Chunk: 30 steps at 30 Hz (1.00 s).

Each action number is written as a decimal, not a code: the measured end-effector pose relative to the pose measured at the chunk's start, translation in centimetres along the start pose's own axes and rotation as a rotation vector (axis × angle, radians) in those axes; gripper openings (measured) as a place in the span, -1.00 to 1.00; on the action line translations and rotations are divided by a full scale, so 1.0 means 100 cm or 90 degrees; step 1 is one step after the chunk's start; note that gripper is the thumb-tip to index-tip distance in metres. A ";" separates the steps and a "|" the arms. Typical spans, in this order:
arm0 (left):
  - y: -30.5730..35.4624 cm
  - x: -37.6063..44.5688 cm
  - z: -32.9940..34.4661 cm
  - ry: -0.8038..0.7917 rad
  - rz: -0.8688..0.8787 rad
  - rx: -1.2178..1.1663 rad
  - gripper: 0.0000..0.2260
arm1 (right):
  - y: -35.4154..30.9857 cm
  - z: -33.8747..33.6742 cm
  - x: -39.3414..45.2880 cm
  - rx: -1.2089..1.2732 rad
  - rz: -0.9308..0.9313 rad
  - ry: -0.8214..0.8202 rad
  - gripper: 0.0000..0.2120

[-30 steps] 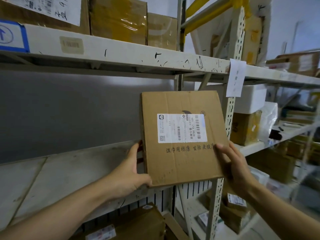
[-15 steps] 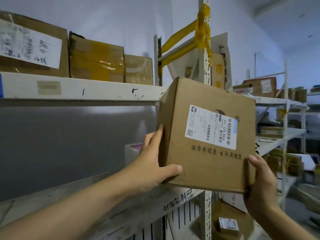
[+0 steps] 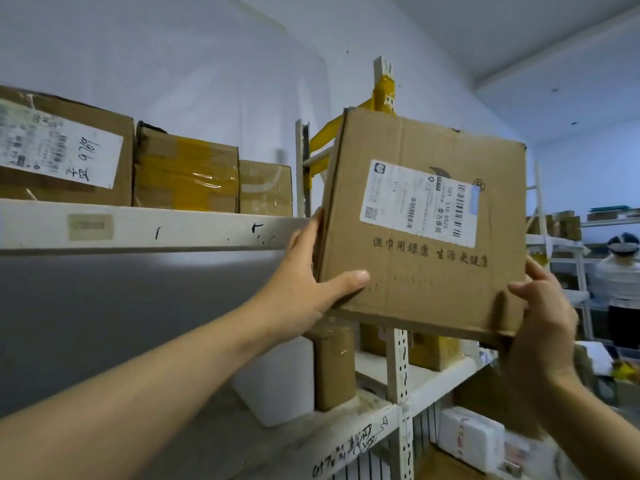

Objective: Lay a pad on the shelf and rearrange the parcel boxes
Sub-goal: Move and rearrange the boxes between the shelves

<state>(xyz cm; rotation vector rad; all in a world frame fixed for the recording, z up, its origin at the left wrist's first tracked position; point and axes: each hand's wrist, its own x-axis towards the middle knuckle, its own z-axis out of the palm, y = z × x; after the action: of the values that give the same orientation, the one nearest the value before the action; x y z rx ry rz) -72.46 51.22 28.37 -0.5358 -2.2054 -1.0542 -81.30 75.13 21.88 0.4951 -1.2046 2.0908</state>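
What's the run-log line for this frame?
held: brown cardboard parcel box | left hand: gripping | right hand: gripping | box: airborne, beside white upper shelf

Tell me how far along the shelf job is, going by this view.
Done: three boxes already sit in a row on the upper shelf. In hand: the left hand and right hand hold a labelled parcel box raised to that shelf's level, not yet set down. Left: placing it. No pad is visible, so I cannot tell whether that step is done.

Held box: matt brown cardboard, paper label.
Upper shelf: scuffed white painted metal.
Taped box: glossy yellow tape.
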 end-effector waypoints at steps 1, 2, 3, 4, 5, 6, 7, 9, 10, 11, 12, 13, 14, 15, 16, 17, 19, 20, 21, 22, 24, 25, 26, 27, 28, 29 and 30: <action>0.001 0.008 -0.005 0.012 0.003 -0.015 -0.27 | -0.008 0.008 0.006 -0.009 -0.025 -0.013 -0.63; 0.004 0.018 -0.011 0.026 0.007 -0.028 -0.24 | -0.016 0.018 0.014 -0.017 -0.050 -0.027 -0.59; 0.006 0.026 -0.016 0.038 0.007 -0.036 -0.25 | -0.025 0.027 0.021 -0.025 -0.069 -0.043 -0.53; 0.010 0.034 -0.021 0.054 0.005 -0.041 -0.28 | -0.034 0.037 0.028 -0.033 -0.089 -0.058 -0.48; 0.014 0.043 -0.026 0.071 0.000 -0.046 -0.31 | -0.041 0.047 0.035 -0.046 -0.115 -0.072 -0.47; 0.017 0.051 -0.031 0.087 -0.006 -0.057 -0.33 | -0.048 0.058 0.043 -0.063 -0.146 -0.079 -0.49; 0.019 0.061 -0.036 0.095 -0.015 -0.075 -0.35 | -0.053 0.069 0.051 -0.080 -0.179 -0.075 -0.51; 0.021 0.077 -0.044 0.100 -0.049 -0.123 -0.39 | -0.060 0.089 0.069 -0.114 -0.233 -0.063 -0.48; 0.021 0.085 -0.047 0.104 -0.067 -0.143 -0.42 | -0.062 0.098 0.079 -0.132 -0.252 -0.062 -0.45; 0.021 0.093 -0.050 0.113 -0.081 -0.154 -0.45 | -0.064 0.107 0.090 -0.149 -0.270 -0.058 -0.44; 0.020 0.100 -0.054 0.120 -0.091 -0.160 -0.48 | -0.067 0.115 0.100 -0.165 -0.285 -0.050 -0.44; 0.020 0.107 -0.057 0.126 -0.100 -0.160 -0.52 | -0.068 0.122 0.112 -0.178 -0.301 -0.041 -0.45; 0.019 0.113 -0.059 0.133 -0.113 -0.161 -0.55 | -0.069 0.129 0.122 -0.188 -0.317 -0.037 -0.46; 0.020 0.121 -0.062 0.141 -0.126 -0.161 -0.57 | -0.069 0.135 0.133 -0.199 -0.331 -0.040 -0.47; 0.020 0.128 -0.065 0.152 -0.139 -0.160 -0.58 | -0.070 0.141 0.144 -0.208 -0.340 -0.043 -0.49; 0.022 0.134 -0.067 0.163 -0.150 -0.158 -0.60 | -0.070 0.147 0.153 -0.213 -0.346 -0.050 -0.49; 0.023 0.146 -0.069 0.185 -0.157 -0.142 -0.64 | -0.069 0.159 0.171 -0.219 -0.346 -0.074 -0.47; 0.024 0.150 -0.069 0.191 -0.158 -0.127 -0.65 | -0.069 0.165 0.180 -0.225 -0.343 -0.086 -0.45; 0.023 0.155 -0.069 0.196 -0.158 -0.114 -0.65 | -0.068 0.170 0.188 -0.231 -0.340 -0.096 -0.43; 0.022 0.158 -0.069 0.204 -0.160 -0.107 -0.63 | -0.067 0.175 0.196 -0.235 -0.336 -0.105 -0.41; 0.020 0.165 -0.067 0.222 -0.163 -0.098 -0.56 | -0.062 0.184 0.208 -0.245 -0.336 -0.117 -0.38; 0.018 0.168 -0.067 0.231 -0.164 -0.095 -0.53 | -0.060 0.187 0.214 -0.250 -0.339 -0.117 -0.38; 0.017 0.172 -0.066 0.240 -0.160 -0.095 -0.50 | -0.055 0.191 0.220 -0.257 -0.340 -0.118 -0.38; 0.016 0.176 -0.065 0.248 -0.152 -0.094 -0.49 | -0.051 0.194 0.225 -0.261 -0.335 -0.121 -0.37; 0.016 0.178 -0.063 0.251 -0.144 -0.089 -0.47 | -0.045 0.196 0.231 -0.262 -0.321 -0.128 -0.36; 0.014 0.180 -0.062 0.250 -0.137 -0.074 -0.45 | -0.039 0.198 0.237 -0.259 -0.299 -0.139 -0.34; 0.012 0.182 -0.061 0.244 -0.132 -0.052 -0.42 | -0.034 0.199 0.242 -0.250 -0.270 -0.148 -0.32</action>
<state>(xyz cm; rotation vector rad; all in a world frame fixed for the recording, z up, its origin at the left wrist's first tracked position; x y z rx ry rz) -82.68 48.71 44.51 -0.1227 -1.9115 -1.2434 -96.12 67.76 48.74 0.7451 -1.4533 1.4271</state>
